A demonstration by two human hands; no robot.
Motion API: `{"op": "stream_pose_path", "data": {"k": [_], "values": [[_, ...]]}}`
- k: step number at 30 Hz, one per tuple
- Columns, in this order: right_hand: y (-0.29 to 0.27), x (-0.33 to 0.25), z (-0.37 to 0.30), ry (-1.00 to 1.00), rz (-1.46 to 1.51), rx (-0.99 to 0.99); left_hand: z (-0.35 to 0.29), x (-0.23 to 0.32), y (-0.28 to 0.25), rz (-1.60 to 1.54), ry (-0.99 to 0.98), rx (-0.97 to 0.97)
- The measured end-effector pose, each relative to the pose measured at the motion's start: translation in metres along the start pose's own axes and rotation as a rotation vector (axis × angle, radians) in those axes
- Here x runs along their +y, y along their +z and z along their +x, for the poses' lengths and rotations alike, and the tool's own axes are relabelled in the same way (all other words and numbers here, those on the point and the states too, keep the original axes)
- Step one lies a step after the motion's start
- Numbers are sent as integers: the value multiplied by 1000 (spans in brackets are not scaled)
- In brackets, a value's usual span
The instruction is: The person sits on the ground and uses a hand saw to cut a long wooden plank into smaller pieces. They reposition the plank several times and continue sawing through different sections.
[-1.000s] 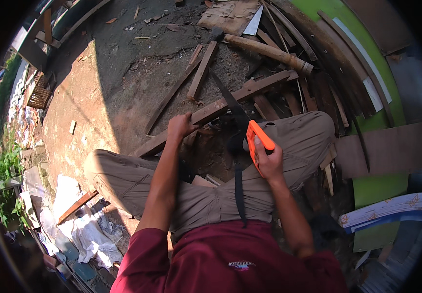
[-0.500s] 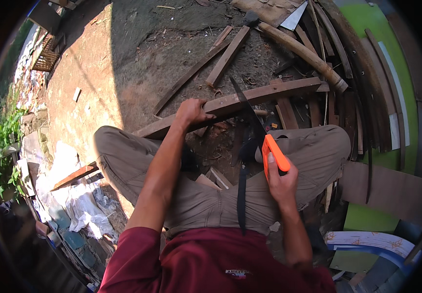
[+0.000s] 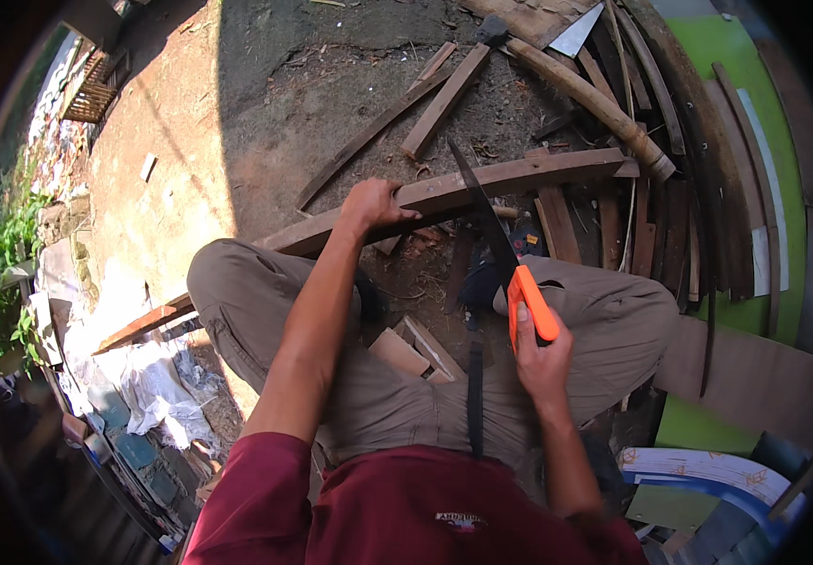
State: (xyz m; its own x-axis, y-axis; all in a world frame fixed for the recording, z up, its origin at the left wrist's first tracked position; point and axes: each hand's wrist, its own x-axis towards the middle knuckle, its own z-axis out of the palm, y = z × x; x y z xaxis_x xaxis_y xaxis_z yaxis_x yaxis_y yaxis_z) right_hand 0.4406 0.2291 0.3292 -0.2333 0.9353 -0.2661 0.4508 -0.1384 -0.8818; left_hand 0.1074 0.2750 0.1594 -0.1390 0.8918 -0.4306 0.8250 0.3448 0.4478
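A long wooden beam (image 3: 529, 173) lies across in front of my knees, rising toward the right. My left hand (image 3: 373, 205) is closed round it left of its middle, thumb on the near side. In my right hand (image 3: 543, 350) is a handsaw (image 3: 493, 226) by its orange handle, fingers wrapped through the grip. The dark blade slants up and away across the beam, its tip past the far edge. Whether the teeth have cut into the wood cannot be made out.
A hammer (image 3: 585, 94) with a thick wooden handle lies at the far right, by a pile of wood strips (image 3: 651, 226). Loose battens (image 3: 444, 99) lie beyond the beam. Wood offcuts (image 3: 400, 352) sit between my legs. White plastic sheeting (image 3: 166, 391) is at the left.
The saw has tilted slightly and its tip has shifted a little up. My left hand stays on the beam, and the view has moved slightly.
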Motion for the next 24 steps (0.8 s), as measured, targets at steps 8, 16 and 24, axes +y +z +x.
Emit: {"op": "stream_pose_path", "data": {"k": [8,16,24], "values": [[-14,9,-28,-45,-36,-16,3,47,27,128,-8,132],[-16,29,-46,-149,55,-202,22,33,22,71,-61,41],[29,29,30,-132,-133,2,2,52,34,87,-86,140]]}}
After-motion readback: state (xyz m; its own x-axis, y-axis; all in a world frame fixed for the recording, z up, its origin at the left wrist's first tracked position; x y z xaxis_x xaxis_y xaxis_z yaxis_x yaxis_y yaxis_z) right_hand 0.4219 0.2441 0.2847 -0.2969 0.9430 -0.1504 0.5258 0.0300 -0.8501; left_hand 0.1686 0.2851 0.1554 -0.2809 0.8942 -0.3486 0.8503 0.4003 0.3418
